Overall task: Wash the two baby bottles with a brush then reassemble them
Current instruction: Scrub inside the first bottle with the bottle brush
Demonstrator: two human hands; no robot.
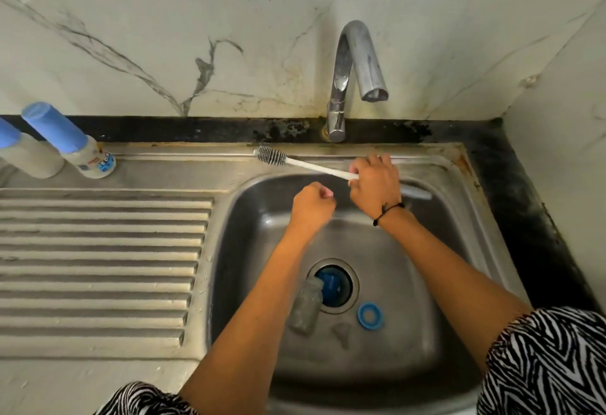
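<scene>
Right hand [374, 181] grips brush [295, 161] at sink [459, 165] back rim — left hand [313, 201] fisted.

Two capped baby bottles are standing at the sink's back left, one [86, 142] beside the other [24, 152]. One brush [295, 162], one faucet [352, 80], one uncapped bottle [306, 308] and one blue ring [370, 315] are showing; two hands, left [311, 203] and right [375, 181].

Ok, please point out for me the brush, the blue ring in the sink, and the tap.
brush [271, 154], head view, on the dark bristle head.
blue ring [370, 315], head view, on the ring's rim, right of the drain.
tap [357, 54], head view, on the curved metal spout.
</scene>
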